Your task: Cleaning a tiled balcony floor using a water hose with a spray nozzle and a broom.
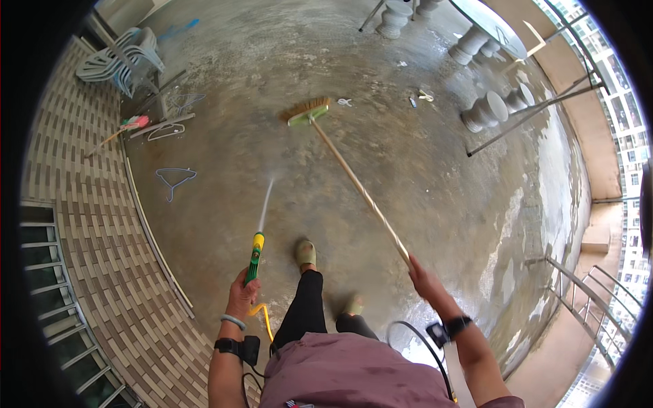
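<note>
My left hand (243,294) grips the handle of a green and yellow hose nozzle (256,255), pointed ahead and down. A narrow water jet (266,204) leaves its tip towards the wet concrete floor (229,153). From below that hand a yellow hose (266,319) runs back beside my leg. My right hand (426,282) is closed around the upper end of a long broom handle (362,188). At the far end, the broom head (308,113), pale green with brown bristles, rests on the floor ahead, bristles facing away from me.
Clothes hangers (176,177) and a pink-headed brush (135,122) lie by the tiled wall (102,224) at left, below stacked plastic chairs (120,61). Stone stools (484,112), a round table (492,25) and metal poles (530,120) stand at right. Small litter (425,96) lies beyond the broom.
</note>
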The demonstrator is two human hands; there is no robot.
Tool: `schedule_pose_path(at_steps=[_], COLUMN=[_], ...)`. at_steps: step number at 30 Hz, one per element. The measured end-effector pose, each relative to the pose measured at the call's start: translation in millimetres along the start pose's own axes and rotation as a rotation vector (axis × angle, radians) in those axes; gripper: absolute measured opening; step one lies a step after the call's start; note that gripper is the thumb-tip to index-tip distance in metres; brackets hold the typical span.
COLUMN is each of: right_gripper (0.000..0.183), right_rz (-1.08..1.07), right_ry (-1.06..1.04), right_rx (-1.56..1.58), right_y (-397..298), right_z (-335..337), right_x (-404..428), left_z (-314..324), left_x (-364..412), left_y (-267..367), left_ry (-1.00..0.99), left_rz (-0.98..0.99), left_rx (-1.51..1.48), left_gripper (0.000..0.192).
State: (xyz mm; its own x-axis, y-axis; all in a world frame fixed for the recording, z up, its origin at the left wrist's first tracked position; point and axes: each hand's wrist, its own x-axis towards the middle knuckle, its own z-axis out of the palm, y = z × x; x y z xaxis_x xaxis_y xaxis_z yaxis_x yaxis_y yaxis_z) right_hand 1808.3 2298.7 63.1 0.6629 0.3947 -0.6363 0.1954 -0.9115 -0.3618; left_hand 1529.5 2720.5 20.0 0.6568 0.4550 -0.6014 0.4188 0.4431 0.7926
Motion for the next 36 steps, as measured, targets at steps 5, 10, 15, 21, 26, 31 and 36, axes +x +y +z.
schedule_pose_path(at_steps=[5, 10, 15, 21, 26, 31, 36], right_gripper=[0.057, 0.056, 0.055, 0.054, 0.052, 0.053, 0.052], right_rz=[-0.105, 0.221, 0.175, -0.056, -0.091, -0.271, -0.128], right_ry=[-0.029, -0.182, -0.207, -0.164, -0.189, -0.127, -0.191], right_rx=[0.036, -0.184, -0.231, -0.251, -0.034, -0.161, -0.297], right_y=[-42, 61, 40, -94, -258, -160, -10], right_z=[-10, 5, -3, -9, -45, -32, -29], right_x=[-29, -211, -202, 29, 162, 129, 48], left_z=[-51, -75, -103, -123, -128, -143, -140], left_x=[16, 22, 19, 22, 33, 20, 17], left_y=[25, 39, 39, 53, 72, 85, 90], left_ry=[0.077, 0.239, 0.356, 0.412, 0.397, 0.446, 0.516], left_rz=[-0.022, -0.005, 0.003, 0.066, 0.124, 0.184, 0.176], left_rx=[-0.086, -0.199, -0.304, -0.211, -0.168, -0.176, -0.261], left_gripper=[0.053, 0.039, 0.034, 0.036, 0.049, 0.049, 0.044])
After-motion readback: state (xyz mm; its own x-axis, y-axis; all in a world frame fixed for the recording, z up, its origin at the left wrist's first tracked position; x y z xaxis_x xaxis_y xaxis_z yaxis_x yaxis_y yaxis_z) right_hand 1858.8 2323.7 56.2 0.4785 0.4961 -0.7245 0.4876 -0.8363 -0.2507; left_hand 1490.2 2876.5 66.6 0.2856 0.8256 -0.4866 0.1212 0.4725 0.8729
